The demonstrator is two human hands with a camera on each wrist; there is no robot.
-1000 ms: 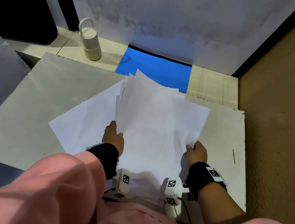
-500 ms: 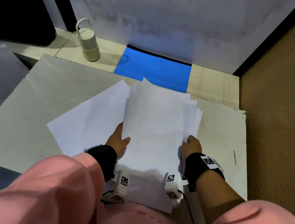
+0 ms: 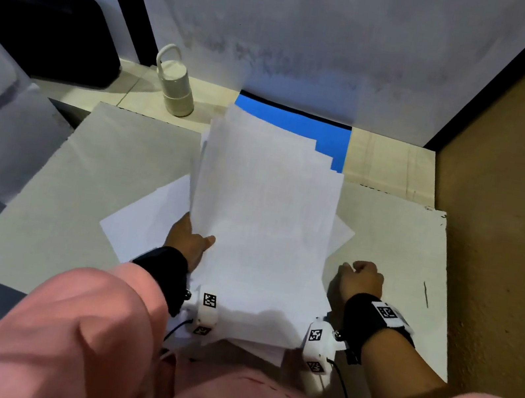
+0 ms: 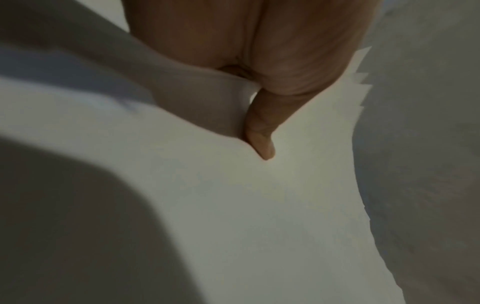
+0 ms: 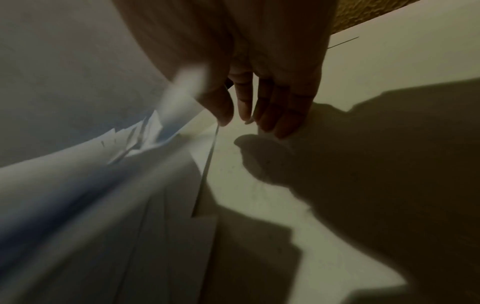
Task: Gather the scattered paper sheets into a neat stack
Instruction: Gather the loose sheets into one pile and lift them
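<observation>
A stack of white paper sheets (image 3: 261, 216) is raised off the pale board (image 3: 82, 189), its far edges fanned unevenly. My left hand (image 3: 189, 242) grips the stack's left edge, with the thumb (image 4: 259, 133) on top of the sheets (image 4: 233, 205) and the fingers hidden under them. My right hand (image 3: 360, 278) is off the stack, just right of it. Its fingers (image 5: 270, 115) point down, tips on the board beside the sheets' edges (image 5: 78, 185). One loose sheet (image 3: 145, 224) lies flat beneath the stack at the left. Another sheet's corner (image 3: 342, 233) shows at the right.
A cream bottle with a loop handle (image 3: 175, 90) stands beyond the board at the left. A blue mat (image 3: 300, 128) lies behind the stack. A black bag (image 3: 39, 29) sits far left. A brown textured surface (image 3: 508, 240) borders the board on the right. My pink sleeves fill the bottom.
The stack has been drawn together and lifted, tilting toward the far side. My right hand has let go of its right edge and moved right onto the board. My left hand keeps its grip.
</observation>
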